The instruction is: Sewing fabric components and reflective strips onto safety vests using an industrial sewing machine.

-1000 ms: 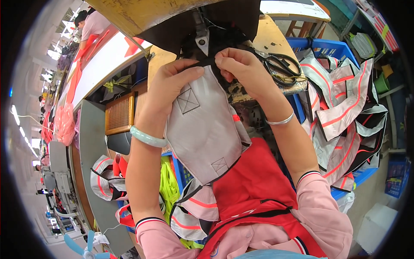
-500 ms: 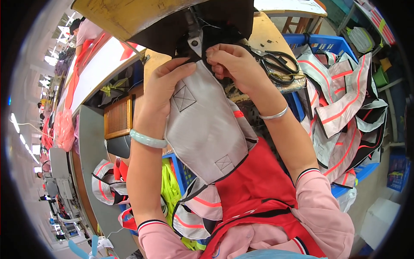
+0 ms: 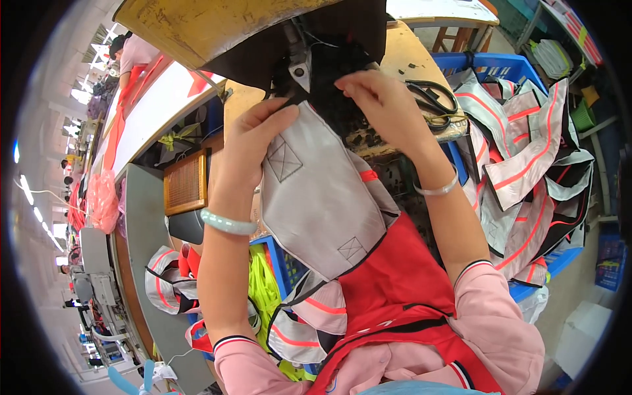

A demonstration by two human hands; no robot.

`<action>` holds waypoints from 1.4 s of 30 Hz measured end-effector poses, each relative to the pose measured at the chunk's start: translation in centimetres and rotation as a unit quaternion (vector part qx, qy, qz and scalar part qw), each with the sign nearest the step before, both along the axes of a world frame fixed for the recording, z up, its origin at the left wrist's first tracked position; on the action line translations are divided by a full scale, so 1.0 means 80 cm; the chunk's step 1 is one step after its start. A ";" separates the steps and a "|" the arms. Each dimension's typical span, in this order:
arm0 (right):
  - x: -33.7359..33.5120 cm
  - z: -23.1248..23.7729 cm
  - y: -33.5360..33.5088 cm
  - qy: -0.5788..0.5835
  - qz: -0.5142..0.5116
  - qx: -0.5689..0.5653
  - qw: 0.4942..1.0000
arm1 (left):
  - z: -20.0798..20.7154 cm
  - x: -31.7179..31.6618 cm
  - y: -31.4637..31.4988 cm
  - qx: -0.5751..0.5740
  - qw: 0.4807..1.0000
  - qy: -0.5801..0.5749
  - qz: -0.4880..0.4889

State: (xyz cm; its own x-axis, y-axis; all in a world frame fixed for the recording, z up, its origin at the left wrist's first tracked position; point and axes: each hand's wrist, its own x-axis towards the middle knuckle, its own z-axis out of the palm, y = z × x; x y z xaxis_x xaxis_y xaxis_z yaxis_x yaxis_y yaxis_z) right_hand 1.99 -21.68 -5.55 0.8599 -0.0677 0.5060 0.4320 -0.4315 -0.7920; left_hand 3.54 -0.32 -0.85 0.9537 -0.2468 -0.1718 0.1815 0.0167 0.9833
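Note:
A grey fabric piece (image 3: pixel 322 191) with black edging and two stitched cross-in-box squares hangs toward my lap, over the red apron (image 3: pixel 408 263). My left hand (image 3: pixel 253 141) pinches its upper left edge between thumb and fingers. Just beyond its top corner is a pointed metal part (image 3: pixel 300 71) below a yellow, worn machine cover (image 3: pixel 197 29). My right hand (image 3: pixel 388 108) is off to the right of that part, apart from the fabric. Its thumb and fingertips are closed together; whatever may be between them does not show.
Black-handled scissors (image 3: pixel 431 99) lie on the worn wooden table (image 3: pixel 398 49) at right. Beyond them a blue crate (image 3: pixel 536 72) overflows with grey strips striped in orange-red. Bright yellow-green fabric (image 3: pixel 262 276) and more striped pieces (image 3: pixel 309 322) sit at lower left. A person leans over the white table (image 3: pixel 155 105).
My right hand has let go of the fabric's top edge and moved right. The fabric's top corner has dropped slightly away from the metal part, with my left hand still holding it.

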 end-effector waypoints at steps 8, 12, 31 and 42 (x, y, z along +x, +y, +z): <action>-0.110 -0.015 0.019 0.288 0.293 0.285 0.866 | 0.010 -0.080 -0.006 0.157 0.972 -0.106 -0.141; -0.139 -0.042 0.000 0.234 0.276 0.552 0.751 | -0.033 -0.099 0.041 0.197 0.910 -0.308 -0.194; -0.149 0.013 -0.003 0.055 0.263 -0.207 0.941 | -0.032 -0.114 0.023 0.219 0.881 -0.202 -0.367; -0.118 0.038 -0.021 0.204 0.319 0.045 0.924 | -0.027 -0.100 0.013 0.124 0.914 -0.292 -0.254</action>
State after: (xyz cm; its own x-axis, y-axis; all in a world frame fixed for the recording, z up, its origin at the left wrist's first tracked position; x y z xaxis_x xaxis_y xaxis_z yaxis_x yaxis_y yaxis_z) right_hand -7.43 -23.38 -2.52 0.8569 0.4936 0.1488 0.2340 -0.1153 -0.9654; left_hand -4.44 0.70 -3.04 0.6736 -0.7059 0.2189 -0.4523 -0.1594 0.8775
